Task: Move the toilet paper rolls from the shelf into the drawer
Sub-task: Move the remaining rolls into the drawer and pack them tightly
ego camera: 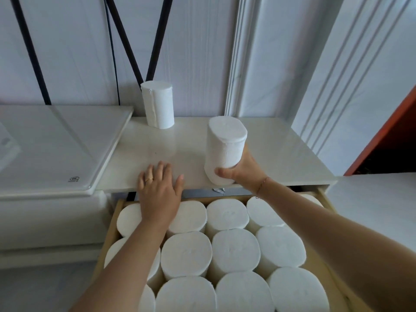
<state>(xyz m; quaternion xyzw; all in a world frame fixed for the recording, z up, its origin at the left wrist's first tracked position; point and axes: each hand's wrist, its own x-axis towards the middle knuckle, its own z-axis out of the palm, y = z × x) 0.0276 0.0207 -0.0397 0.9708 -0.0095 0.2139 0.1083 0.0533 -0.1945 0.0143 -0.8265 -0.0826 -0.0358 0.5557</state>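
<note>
Item, one toilet paper roll (225, 149), white, standing roughly upright with a slight lean at the front edge of the shelf (288, 154); the right hand (239, 171) gripped it low down, thumb across the near face and fingers curled behind. Whether its base rested on the shelf or hung just clear could not be told. Item, a second roll (158, 104), upright at the back of the shelf against the wall, well apart from both hands. The left hand (158, 190) lay flat, palm down, on the shelf's front edge with fingers spread and holding nothing; a gold ring (149, 179) sat on one finger. A thin bracelet (262, 184) circled the right wrist. Below the shelf, the wooden drawer (111, 230) stood pulled open, packed with stored rolls (234, 251) set on end in close rows, touching one another. To the left of the shelf, a white glossy slab (56, 143) bore a small mark near its front corner. Black cables (126, 37) ran down the white wall behind.
</note>
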